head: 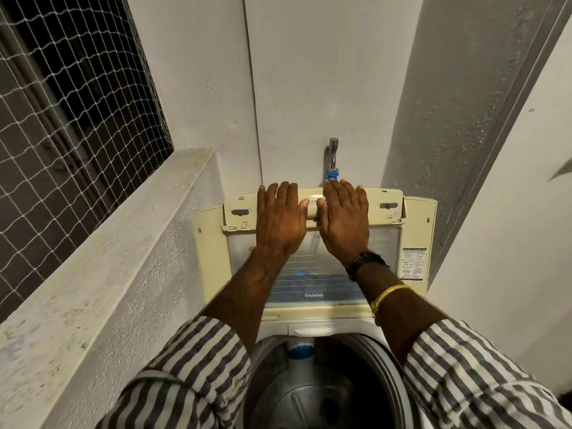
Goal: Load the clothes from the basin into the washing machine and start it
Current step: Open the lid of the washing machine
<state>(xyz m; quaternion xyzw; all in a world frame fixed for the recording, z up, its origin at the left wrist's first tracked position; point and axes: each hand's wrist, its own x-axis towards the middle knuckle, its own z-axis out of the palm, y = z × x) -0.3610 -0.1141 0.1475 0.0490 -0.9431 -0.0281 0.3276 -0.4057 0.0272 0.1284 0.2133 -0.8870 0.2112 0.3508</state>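
Our left hand [280, 218] and right hand [345, 218] lie flat, fingers straight, on the raised washing machine lid [315, 274]. The drum [309, 397] below looks empty. We see no basin or clothes, so we judge loading and starting remain.

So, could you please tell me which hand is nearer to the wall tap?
Right. The right hand lies flat on the raised lid, reaching to just below the tap; the left hand lies beside it, below and left of the tap.
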